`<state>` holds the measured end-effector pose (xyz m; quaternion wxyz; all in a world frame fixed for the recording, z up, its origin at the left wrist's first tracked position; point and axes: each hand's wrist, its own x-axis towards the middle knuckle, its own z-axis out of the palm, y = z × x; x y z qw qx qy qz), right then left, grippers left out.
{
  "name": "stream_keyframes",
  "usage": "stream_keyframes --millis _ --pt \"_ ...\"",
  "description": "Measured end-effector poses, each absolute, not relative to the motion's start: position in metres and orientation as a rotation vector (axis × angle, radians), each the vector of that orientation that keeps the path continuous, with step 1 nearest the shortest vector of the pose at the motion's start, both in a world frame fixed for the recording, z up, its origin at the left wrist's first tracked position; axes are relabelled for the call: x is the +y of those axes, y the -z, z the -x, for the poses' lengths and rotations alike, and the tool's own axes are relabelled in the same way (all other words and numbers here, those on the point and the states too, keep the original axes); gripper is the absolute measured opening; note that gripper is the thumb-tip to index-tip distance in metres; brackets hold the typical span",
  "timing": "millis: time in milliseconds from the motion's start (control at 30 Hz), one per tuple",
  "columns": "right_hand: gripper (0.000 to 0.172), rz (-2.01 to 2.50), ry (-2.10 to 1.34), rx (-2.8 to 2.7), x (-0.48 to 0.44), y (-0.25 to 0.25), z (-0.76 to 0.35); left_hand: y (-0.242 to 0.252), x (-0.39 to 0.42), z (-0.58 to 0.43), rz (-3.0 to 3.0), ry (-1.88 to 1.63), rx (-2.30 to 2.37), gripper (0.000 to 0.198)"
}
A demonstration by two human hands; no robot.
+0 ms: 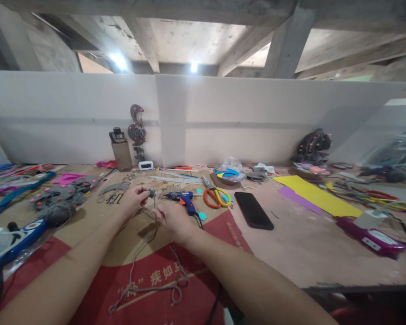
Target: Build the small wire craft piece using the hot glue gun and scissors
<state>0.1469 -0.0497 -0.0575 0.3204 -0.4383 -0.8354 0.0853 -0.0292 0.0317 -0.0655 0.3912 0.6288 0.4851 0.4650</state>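
Clock read with 12 straight ahead. Small dark piece (152, 193) pinched in fingers of left hand (138, 201); grey cord (159, 287) apparently pinched by fingers of right hand (173, 222). Best done with piece held steady, cord drawn with light, even tension, loops on printed sheet (99, 289) kept untangled at 6 o'clock, glue gun (189, 204) avoided at 2 o'clock. Piece held at 3 o'clock of left fingertips; seen near right fingertips, at 11 o'clock.
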Motion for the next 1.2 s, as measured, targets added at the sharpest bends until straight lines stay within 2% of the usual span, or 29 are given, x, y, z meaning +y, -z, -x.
stream_keyframes --millis 167,833,1200 --pt "0.009 0.954 -0.314 -2.124 -0.0457 0.0663 -0.1471 0.0633 0.0307 0.0282 -1.579 -1.205 1.209 0.022" --pt "0.019 0.882 -0.308 -2.155 -0.0498 0.0651 -0.1453 0.0604 0.0268 0.0256 -1.611 -1.201 1.228 0.018" --pt "0.018 0.866 -0.317 -2.138 -0.0531 0.0590 -0.1468 0.0609 0.0262 0.0260 -1.644 -1.198 1.233 0.019"
